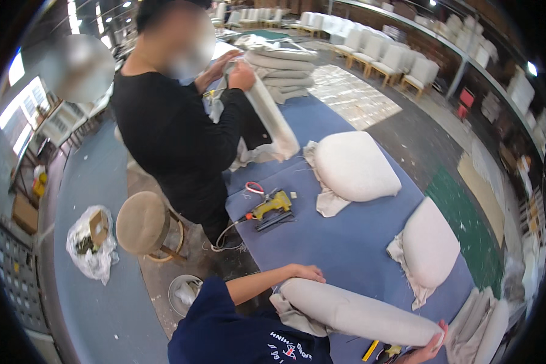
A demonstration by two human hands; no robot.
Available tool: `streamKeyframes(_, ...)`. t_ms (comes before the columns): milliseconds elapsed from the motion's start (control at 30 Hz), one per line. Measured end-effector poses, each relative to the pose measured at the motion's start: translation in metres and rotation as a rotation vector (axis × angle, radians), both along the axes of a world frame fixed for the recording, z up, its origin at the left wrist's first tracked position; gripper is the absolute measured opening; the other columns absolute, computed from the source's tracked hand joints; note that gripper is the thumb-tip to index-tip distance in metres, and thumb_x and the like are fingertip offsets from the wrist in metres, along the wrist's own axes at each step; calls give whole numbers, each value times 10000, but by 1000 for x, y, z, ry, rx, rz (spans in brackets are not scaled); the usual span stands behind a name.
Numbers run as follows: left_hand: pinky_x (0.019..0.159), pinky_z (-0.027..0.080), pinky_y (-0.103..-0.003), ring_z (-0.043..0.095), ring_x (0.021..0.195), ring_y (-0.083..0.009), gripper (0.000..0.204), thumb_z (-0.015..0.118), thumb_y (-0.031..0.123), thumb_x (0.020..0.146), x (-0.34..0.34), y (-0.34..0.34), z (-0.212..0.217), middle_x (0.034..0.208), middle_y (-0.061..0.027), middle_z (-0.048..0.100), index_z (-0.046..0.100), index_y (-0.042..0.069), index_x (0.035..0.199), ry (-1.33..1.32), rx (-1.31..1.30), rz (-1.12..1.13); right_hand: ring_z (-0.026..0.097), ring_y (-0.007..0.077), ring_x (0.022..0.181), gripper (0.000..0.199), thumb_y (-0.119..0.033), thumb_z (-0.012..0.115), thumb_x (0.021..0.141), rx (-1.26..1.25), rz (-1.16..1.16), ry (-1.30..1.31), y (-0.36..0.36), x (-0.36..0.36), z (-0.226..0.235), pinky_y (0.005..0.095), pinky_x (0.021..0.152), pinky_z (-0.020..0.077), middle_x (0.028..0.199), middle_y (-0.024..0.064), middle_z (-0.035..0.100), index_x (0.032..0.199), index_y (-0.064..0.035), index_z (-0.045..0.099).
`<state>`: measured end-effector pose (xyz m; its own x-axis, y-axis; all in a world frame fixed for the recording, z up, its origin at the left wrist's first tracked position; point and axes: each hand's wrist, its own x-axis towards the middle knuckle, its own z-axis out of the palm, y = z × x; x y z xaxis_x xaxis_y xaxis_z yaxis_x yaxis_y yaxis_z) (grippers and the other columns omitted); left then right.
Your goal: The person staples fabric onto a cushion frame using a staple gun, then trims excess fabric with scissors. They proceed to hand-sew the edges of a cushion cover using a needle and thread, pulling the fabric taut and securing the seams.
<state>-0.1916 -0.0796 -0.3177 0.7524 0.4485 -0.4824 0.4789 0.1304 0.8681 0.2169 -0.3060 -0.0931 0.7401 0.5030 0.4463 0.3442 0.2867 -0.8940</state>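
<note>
The right hand [429, 350] grips one end of a long, rounded cushion [361, 310] in smooth, pale cloth, which spans between the hands over the bench [346, 252]. The left hand [308, 273] lies at its other end, fingers curled; whether it grips, I cannot tell. Limp, wrinkled fabric [301, 318] bunches below the left hand. Beyond the right hand rests a domed pad [432, 244] with ragged edging. The lower rim cuts off the right forearm and a yellow tool [393, 351] beside it.
</note>
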Motion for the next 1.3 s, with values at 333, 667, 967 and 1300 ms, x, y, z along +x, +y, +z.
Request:
streamKeyframes(333, 1027, 493, -415, 591, 1245, -245, 773, 600, 622, 934, -22, -68, -30, 1383, -119, 605, 540, 15, 1409, -302, -857, 380, 653, 281, 850, 324, -218, 685, 925, -244, -301, 39, -20, -75, 47, 428, 750, 551, 989, 186, 694, 1061, 75, 708)
streamKeyframes(667, 1041, 463, -369, 562, 1247, -244, 914, 735, 585, 859, -64, -88, -4, 1381, -165, 570, 442, -29, 1469, -382, -193, 1027, 639, 270, 995, 451, -295, 640, 955, -188, -93, 93, 30, -54, 32, 422, 881, 519, 1152, 197, 651, 1216, 72, 620)
streamKeyframes(967, 944, 511, -367, 664, 1070, -246, 705, 773, 568, 827, -117, -235, -70, 1100, -128, 707, 635, 27, 1258, -97, 0, 464, 626, 261, 1126, 575, -365, 599, 982, -503, 436, 515, 98, 30, -173, 418, 999, 491, 1299, 208, 613, 1356, 68, 540)
streamKeyframes(1300, 751, 518, -500, 664, 848, -387, 305, 618, 346, 932, -69, -149, 19, 887, -185, 689, 662, 46, 961, 132, 471, 35, 582, 329, 1278, 443, -132, 542, 1013, -729, -146, -55, -29, -96, -288, 393, 1093, 432, 1385, 226, 597, 1389, 102, 516)
